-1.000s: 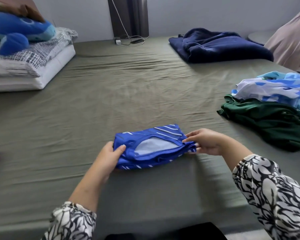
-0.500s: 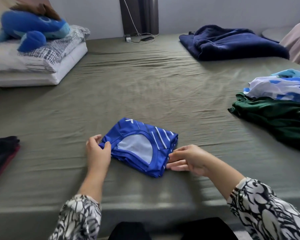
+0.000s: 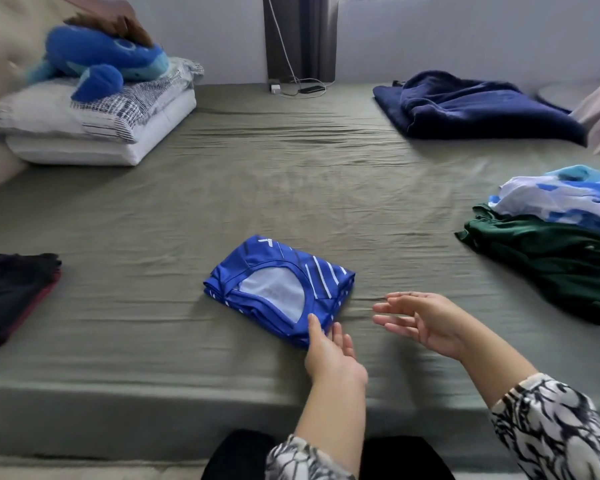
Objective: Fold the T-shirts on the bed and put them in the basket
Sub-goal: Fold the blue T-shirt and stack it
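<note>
A folded blue T-shirt [image 3: 281, 289] with white stripes lies on the olive bed sheet [image 3: 291, 174], near the front edge. My left hand [image 3: 329, 351] reaches to its near corner with straight fingers touching the fabric. My right hand [image 3: 423, 320] hovers to the right of the shirt, fingers spread, holding nothing. At the right lie an unfolded green T-shirt [image 3: 561, 261] and a white and light-blue one [image 3: 565, 199] on top of it. No basket is in view.
A dark folded stack [image 3: 14, 292] sits at the left edge. Pillows [image 3: 97, 123] with a blue plush toy [image 3: 108, 60] lie at the back left. A navy blanket [image 3: 475, 105] is at the back right, a charger and cable [image 3: 291, 88] by the wall.
Both hands have let go of the blue shirt. My left hand moved from its left side across to its near right corner, and my right hand lifted off and opened.
</note>
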